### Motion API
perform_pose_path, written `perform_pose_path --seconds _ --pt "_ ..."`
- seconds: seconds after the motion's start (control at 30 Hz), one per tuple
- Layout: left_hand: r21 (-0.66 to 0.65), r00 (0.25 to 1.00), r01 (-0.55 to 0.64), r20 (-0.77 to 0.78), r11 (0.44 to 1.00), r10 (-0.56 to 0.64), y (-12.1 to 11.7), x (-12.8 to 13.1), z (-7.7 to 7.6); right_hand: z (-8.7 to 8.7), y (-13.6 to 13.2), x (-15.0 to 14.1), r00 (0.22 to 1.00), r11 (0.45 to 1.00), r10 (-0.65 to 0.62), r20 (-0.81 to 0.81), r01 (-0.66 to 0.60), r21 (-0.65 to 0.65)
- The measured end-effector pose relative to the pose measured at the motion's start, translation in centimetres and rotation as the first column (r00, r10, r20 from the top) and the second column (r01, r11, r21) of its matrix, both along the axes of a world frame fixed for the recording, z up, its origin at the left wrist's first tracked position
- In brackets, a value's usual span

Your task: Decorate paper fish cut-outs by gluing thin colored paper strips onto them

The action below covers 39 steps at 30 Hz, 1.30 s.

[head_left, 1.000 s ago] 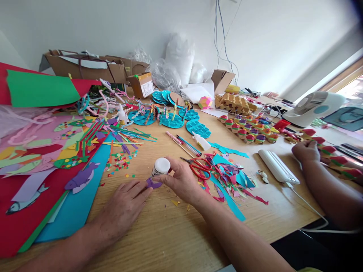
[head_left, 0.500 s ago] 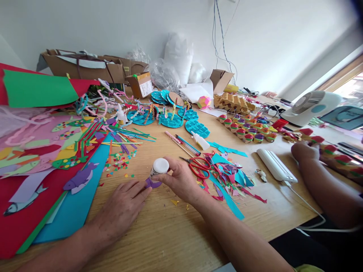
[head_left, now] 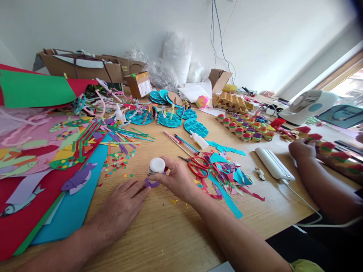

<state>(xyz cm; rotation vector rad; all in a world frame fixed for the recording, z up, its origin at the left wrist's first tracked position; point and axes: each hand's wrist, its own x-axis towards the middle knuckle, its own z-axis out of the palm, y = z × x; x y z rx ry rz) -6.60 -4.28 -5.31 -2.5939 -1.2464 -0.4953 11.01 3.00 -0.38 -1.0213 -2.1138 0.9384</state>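
A small jar with a white lid point(head_left: 157, 165) is gripped in my right hand point(head_left: 178, 179), thumb in front and fingers behind. It stands over a strip of purple paper point(head_left: 151, 184) on the table, and the jar's lower part is partly hidden by the thumb. My left hand point(head_left: 124, 200) lies flat, its fingertips on the left end of the purple paper. Red-handled scissors point(head_left: 199, 167) lie to the right of my right hand, beside a heap of coloured paper scraps point(head_left: 229, 173). Small paper dots and bits point(head_left: 119, 164) are scattered beyond my left hand.
Coloured sheets with a purple paper fish point(head_left: 78, 179) cover the left side. Glue bottles point(head_left: 199, 140), pens point(head_left: 184, 144) and blue egg-carton pieces point(head_left: 195, 127) lie farther back. On the right are a white power bank point(head_left: 273, 163) with a cable and another person's hand point(head_left: 303, 148) at painted egg cartons.
The whole view has shifted slightly left. The jar sits a little lower and is still in my right hand. My left hand stays on the purple paper.
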Motion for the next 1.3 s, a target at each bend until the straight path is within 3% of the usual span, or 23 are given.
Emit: perform_pose_path --seconds 0.17,0.33,0.47,0.73,1.07,1.3 --pt "0.020 0.999 0.009 -0.031 1.000 -0.009 -0.08 0.01 0.16 0.56 -0.08 0.10 0.996 0.999 -0.022 0.087 0.018 0.045" --pt "-0.021 0.999 -0.001 -0.048 1.000 0.000 -0.11 -0.07 0.01 0.68 0.05 0.37 0.999 0.996 0.054 0.004 -0.054 -0.076" --pt "-0.029 0.999 -0.006 -0.050 1.000 0.004 -0.10 -0.11 -0.10 0.44 0.26 0.56 0.994 0.992 0.067 -0.086 -0.075 -0.100" --pt "-0.003 1.000 -0.006 -0.029 1.000 0.006 -0.09 -0.01 -0.09 -0.20 0.56 0.49 0.997 0.989 0.046 -0.067 -0.055 -0.140" --pt "-0.010 1.000 0.002 -0.028 1.000 -0.002 -0.13 0.06 0.13 0.50 0.23 0.31 0.999 1.000 0.016 0.029 -0.016 0.001" --pt "0.012 1.000 0.001 -0.013 1.000 -0.001 -0.06 0.07 -0.07 0.29 0.38 0.14 1.000 0.997 0.002 -0.007 -0.002 0.082"
